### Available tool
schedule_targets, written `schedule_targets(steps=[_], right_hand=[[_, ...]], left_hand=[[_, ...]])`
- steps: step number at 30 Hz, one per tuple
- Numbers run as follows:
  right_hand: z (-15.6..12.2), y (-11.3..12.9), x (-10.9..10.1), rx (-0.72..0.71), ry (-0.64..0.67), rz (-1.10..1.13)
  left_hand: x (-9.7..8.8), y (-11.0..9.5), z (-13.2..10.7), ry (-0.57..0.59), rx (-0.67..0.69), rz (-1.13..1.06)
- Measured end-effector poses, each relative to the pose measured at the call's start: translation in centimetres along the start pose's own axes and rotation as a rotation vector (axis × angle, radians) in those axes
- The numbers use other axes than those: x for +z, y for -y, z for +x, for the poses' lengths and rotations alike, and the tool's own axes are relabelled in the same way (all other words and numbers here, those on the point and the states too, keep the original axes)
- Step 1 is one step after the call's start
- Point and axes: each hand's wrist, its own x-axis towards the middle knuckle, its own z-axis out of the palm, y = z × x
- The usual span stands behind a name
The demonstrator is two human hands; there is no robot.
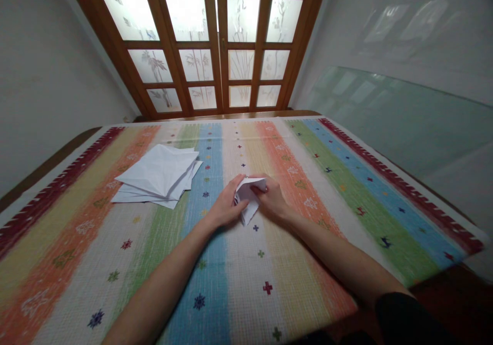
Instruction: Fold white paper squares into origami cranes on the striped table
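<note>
A small folded white paper (248, 197) lies on the striped tablecloth (308, 180) near the middle of the table. My left hand (225, 209) grips its left side, thumb and fingers pinched on the fold. My right hand (272, 197) is closed on its right side from above. Both hands hold the paper just on the cloth. Part of the paper is hidden under my fingers.
A loose stack of white paper sheets (162, 174) lies on the cloth to the left. A wooden door with frosted glass panes (215, 47) stands beyond the table's far edge. White walls are on both sides. The table's right edge (442, 216) runs near the wall.
</note>
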Motion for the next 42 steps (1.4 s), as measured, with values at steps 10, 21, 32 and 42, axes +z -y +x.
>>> schedule_targets(steps=[10, 21, 32, 42], right_hand=[[-1.0, -2.6, -3.3, -0.419, 0.482, -0.34], [-5.3, -1.3, -5.9, -0.388, 0.599, -0.621], [-6.2, 0.3, -6.3, -0.347, 0.52, -0.768], [-5.2, 3.1, -2.2, -0.342, 0.297, -0.666]], left_hand=[[-2.3, 2.2, -0.5, 0.237, 0.123, 0.442], [-3.7, 2.4, -3.0, 0.445, 0.2, 0.611], [-5.1, 2.5, -4.9, 0.435, 0.194, 0.626], [-3.1, 3.2, -0.9, 0.232, 0.217, 0.416]])
